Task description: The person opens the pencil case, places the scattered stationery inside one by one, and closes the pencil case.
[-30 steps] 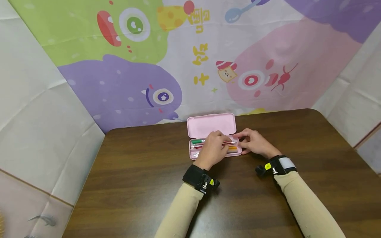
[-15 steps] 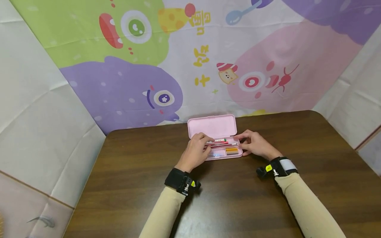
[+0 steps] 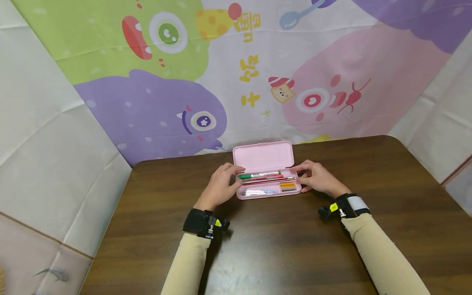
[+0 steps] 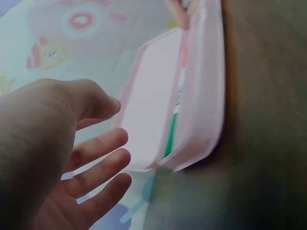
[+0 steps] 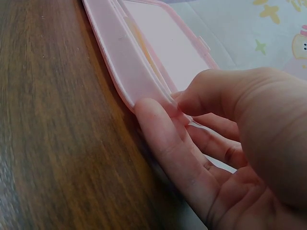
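Observation:
A pink pencil case (image 3: 271,197) lies on the table with its lid (image 3: 263,156) raised at the back. Inside are a green-ended marker (image 3: 244,176), a red pen (image 3: 277,176) and a slim dark red pencil (image 3: 263,181). The front section holds a whitish, clear item (image 3: 254,192) and an orange-and-grey block (image 3: 287,187). My left hand (image 3: 220,186) is at the case's left end; in the left wrist view its fingers are spread, with nothing between them. My right hand (image 3: 318,179) grips the right end, thumb at the rim and a finger against the outside.
The brown wooden table (image 3: 280,250) extends in front of the case and to both sides. Behind it hangs a cloth backdrop (image 3: 254,123) with cartoon figures, close to the raised lid. Pale sheets (image 3: 55,123) stand along the sides.
My left hand has moved left from over the case's contents to its left end, and the pens under it now show. The right hand has stayed at the right end.

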`<action>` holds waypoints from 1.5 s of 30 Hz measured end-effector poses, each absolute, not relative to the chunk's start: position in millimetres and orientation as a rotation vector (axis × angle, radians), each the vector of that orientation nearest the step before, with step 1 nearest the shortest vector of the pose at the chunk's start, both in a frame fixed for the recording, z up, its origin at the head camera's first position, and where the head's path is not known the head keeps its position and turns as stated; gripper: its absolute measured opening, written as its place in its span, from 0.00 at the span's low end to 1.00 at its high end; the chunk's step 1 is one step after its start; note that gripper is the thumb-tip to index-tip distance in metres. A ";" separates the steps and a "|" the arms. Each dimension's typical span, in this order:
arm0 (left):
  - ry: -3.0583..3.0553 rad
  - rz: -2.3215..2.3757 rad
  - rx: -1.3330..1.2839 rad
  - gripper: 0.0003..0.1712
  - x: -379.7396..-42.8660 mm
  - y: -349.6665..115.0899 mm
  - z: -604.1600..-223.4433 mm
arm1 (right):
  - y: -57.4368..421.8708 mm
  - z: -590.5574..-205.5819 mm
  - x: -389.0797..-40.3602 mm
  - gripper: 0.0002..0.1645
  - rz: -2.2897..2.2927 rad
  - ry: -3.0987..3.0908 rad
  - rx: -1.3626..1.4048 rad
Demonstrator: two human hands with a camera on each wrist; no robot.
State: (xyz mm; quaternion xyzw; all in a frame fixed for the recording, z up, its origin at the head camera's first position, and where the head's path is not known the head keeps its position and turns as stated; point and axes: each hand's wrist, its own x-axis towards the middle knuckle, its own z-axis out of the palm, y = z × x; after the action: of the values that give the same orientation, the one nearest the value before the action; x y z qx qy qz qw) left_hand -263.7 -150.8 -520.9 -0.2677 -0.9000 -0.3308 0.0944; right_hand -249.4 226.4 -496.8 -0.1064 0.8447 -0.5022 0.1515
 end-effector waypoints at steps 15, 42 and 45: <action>-2.847 -1.330 -0.592 0.61 -229.7 -156.9 -477.2 | 225.0 -494.6 -248.9 0.27 -1.437 2.425 -0.291; -2.946 -1.439 -0.583 0.58 -231.2 -153.9 -494.5 | 225.6 -492.6 -248.2 0.27 -1.423 2.442 -0.305; -2.942 -1.436 -0.587 0.57 -230.6 -153.5 -493.7 | 224.7 -491.8 -248.0 0.27 -1.423 2.441 -0.307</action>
State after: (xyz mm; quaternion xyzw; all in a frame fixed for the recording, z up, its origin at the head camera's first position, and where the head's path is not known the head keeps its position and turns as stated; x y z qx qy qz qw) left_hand -230.6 -153.5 -493.7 -0.1758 -0.8808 -0.4299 -0.0919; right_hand -248.0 224.7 -491.8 -0.1069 0.8492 -0.4951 0.1491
